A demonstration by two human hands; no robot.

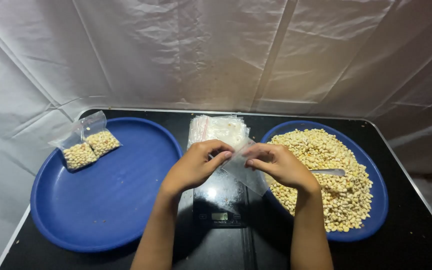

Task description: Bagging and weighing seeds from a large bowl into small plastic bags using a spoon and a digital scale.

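My left hand [196,165] and my right hand [276,164] both pinch the top edge of a small empty clear plastic bag [243,175], held above a black digital scale [221,202] at the table's middle. Just behind the hands lies a stack of empty clear bags [218,129]. To the right, a blue tray [378,200] is heaped with pale beans [326,150], and a white spoon [330,172] lies in them. On the left, a big blue tray [116,200] holds two filled bean bags [90,145] at its far edge.
The black table [416,235] has a metal rim and ends close behind the trays. Crumpled white plastic sheeting [216,50] hangs as a backdrop all around.
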